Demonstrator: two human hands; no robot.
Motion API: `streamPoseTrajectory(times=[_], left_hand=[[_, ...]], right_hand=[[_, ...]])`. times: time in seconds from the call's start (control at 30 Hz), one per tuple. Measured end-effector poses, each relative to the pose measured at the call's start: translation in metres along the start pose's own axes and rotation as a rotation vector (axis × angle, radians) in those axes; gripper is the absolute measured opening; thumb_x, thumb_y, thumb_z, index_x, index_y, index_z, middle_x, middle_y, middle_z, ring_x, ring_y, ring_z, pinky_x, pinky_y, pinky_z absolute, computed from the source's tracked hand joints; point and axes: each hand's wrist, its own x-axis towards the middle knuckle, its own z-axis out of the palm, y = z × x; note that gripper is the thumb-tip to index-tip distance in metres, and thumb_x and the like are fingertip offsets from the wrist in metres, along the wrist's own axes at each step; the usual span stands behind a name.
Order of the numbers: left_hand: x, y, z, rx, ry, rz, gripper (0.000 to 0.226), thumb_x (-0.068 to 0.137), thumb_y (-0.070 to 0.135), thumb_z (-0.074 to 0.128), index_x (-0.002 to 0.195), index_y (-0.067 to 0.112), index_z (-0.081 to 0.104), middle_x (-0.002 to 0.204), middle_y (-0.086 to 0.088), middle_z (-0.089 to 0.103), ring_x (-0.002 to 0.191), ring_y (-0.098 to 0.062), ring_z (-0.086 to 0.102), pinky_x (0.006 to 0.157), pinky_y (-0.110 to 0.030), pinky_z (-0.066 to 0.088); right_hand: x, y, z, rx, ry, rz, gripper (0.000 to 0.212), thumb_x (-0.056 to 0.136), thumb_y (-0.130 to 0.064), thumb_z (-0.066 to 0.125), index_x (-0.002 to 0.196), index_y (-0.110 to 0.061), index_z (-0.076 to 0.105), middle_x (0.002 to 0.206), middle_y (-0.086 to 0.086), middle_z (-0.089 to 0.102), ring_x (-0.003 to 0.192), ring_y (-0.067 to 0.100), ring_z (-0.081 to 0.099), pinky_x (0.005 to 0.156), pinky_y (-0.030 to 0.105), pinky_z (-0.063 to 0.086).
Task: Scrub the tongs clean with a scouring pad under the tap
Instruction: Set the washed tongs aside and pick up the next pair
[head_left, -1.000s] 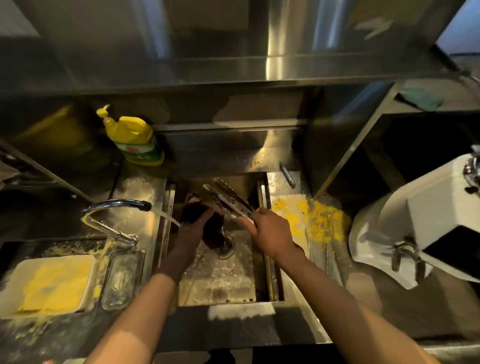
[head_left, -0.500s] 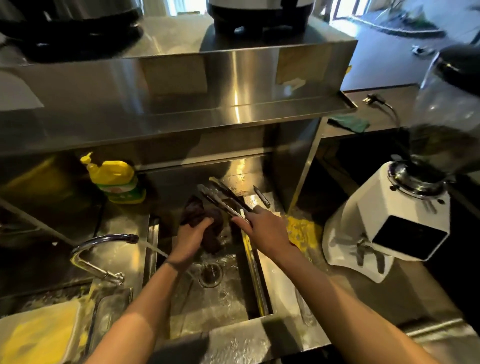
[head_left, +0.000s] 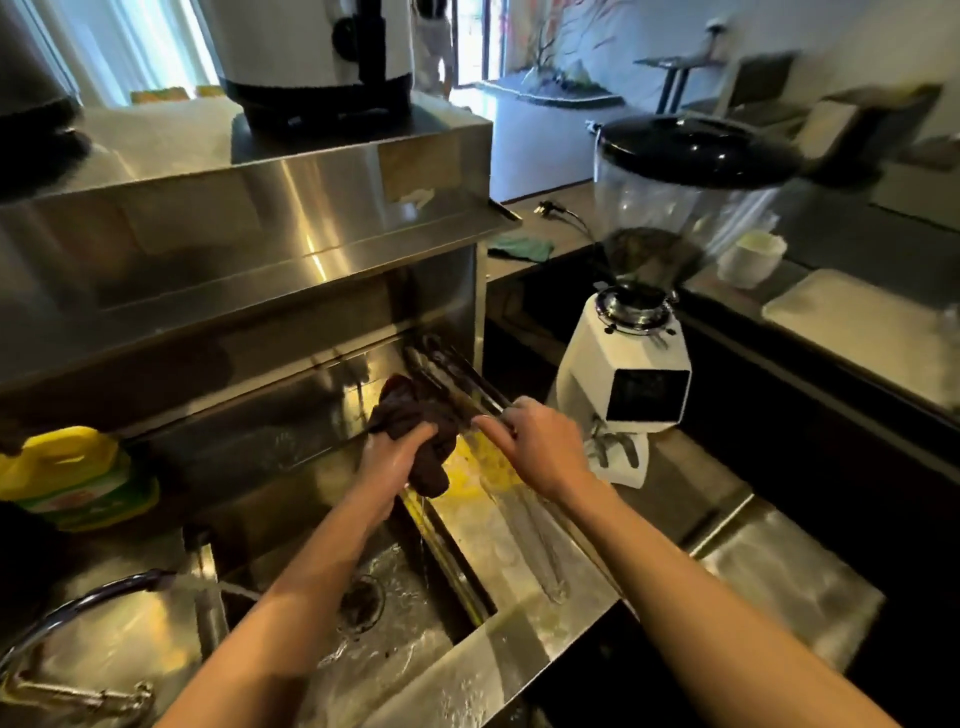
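Observation:
My right hand (head_left: 537, 449) grips the handle end of the metal tongs (head_left: 452, 379), which point up and to the left over the sink's right rim. My left hand (head_left: 397, 460) holds a dark, wet scouring pad (head_left: 410, 421) bunched against the lower part of the tongs. Water drips from the pad. The tap (head_left: 88, 605) curves in from the lower left and pours a stream toward the sink (head_left: 415, 660); the tongs are held above and to the right of that stream.
A yellow detergent bottle (head_left: 72, 475) stands at the left. A white coffee grinder (head_left: 636, 358) sits right of the sink. Yellow residue (head_left: 483, 467) lies on the wet drainboard. A steel shelf (head_left: 249, 223) overhangs the sink. The drain (head_left: 361, 603) is in the basin floor.
The view has tilted up and turned right. Both hands have lifted the tongs and pad higher and further right, away from the tap's stream.

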Motion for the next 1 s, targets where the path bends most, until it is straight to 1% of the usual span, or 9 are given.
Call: streamPoseTrajectory(times=[0.1,0.2,0.27,0.37,0.57,0.7,0.8,0.9,1.0], left_hand=[[-0.003,0.016,0.039,0.034,-0.101,0.055,0.016,0.087,0.016,0.070,0.099,0.024,0.063,0.098,-0.002,0.066,0.090,-0.016,0.061,0.070,-0.020,0.046],[-0.007,0.031,0.083,0.047,-0.201,0.086,0.018,0.085,0.016,0.071,0.101,0.024,0.068,0.095,0.002,0.069,0.090,-0.014,0.064,0.063,-0.014,0.047],[-0.015,0.043,0.118,0.052,-0.271,0.111,0.022,0.084,0.016,0.072,0.105,0.023,0.067,0.097,0.003,0.069,0.086,-0.011,0.064,0.069,-0.019,0.049],[-0.028,0.056,0.170,0.009,-0.371,0.101,0.018,0.084,0.013,0.074,0.093,0.024,0.064,0.090,0.004,0.069,0.077,-0.008,0.065,0.067,-0.024,0.052],[-0.059,0.081,0.279,0.029,-0.600,0.131,0.016,0.085,0.021,0.073,0.092,0.028,0.062,0.090,0.007,0.068,0.087,-0.010,0.065,0.074,-0.024,0.050],[-0.069,0.094,0.356,0.017,-0.693,0.108,0.017,0.084,0.026,0.073,0.096,0.029,0.061,0.097,0.004,0.070,0.096,-0.017,0.067,0.085,-0.032,0.053],[-0.068,0.103,0.403,0.028,-0.702,0.120,0.022,0.086,0.024,0.072,0.104,0.025,0.059,0.096,0.005,0.068,0.093,-0.014,0.066,0.075,-0.023,0.049],[-0.061,0.110,0.444,0.009,-0.729,0.153,0.013,0.088,0.012,0.068,0.091,0.025,0.066,0.088,0.005,0.070,0.088,-0.013,0.067,0.066,-0.015,0.049],[-0.053,0.117,0.480,0.002,-0.726,0.141,0.016,0.090,0.011,0.067,0.087,0.026,0.063,0.087,0.004,0.069,0.083,-0.010,0.065,0.066,-0.018,0.049]], right_hand=[[-0.016,0.027,-0.028,-0.001,0.059,0.106,0.056,0.096,-0.065,0.040,0.072,-0.022,0.067,0.077,-0.010,0.047,0.076,0.017,0.061,0.052,0.026,0.024],[-0.036,0.055,-0.057,-0.018,0.126,0.185,0.058,0.092,-0.072,0.026,0.057,-0.028,0.039,0.071,-0.010,0.043,0.072,0.019,0.058,0.049,0.026,0.022],[-0.051,0.077,-0.077,-0.061,0.184,0.244,0.059,0.093,-0.073,0.023,0.060,-0.027,0.043,0.074,-0.009,0.047,0.071,0.017,0.057,0.048,0.022,0.021],[-0.072,0.111,-0.109,-0.096,0.243,0.350,0.053,0.098,-0.065,0.035,0.065,-0.026,0.051,0.079,-0.009,0.052,0.069,0.013,0.052,0.048,0.024,0.024],[-0.107,0.184,-0.177,-0.109,0.425,0.536,0.054,0.098,-0.061,0.041,0.056,-0.027,0.036,0.072,-0.007,0.047,0.064,0.012,0.047,0.050,0.030,0.026],[-0.119,0.238,-0.220,-0.134,0.460,0.650,0.056,0.098,-0.063,0.037,0.058,-0.024,0.040,0.068,-0.007,0.047,0.063,0.015,0.048,0.051,0.031,0.025],[-0.115,0.274,-0.240,-0.127,0.438,0.710,0.056,0.100,-0.062,0.035,0.058,-0.025,0.041,0.066,-0.008,0.046,0.058,0.008,0.042,0.050,0.028,0.023],[-0.103,0.307,-0.253,-0.090,0.446,0.750,0.056,0.101,-0.059,0.036,0.058,-0.023,0.042,0.062,-0.006,0.045,0.055,0.007,0.041,0.050,0.028,0.023],[-0.085,0.345,-0.258,0.005,0.458,0.772,0.054,0.104,-0.049,0.036,0.058,-0.021,0.044,0.060,-0.002,0.047,0.054,0.012,0.044,0.050,0.030,0.026]])
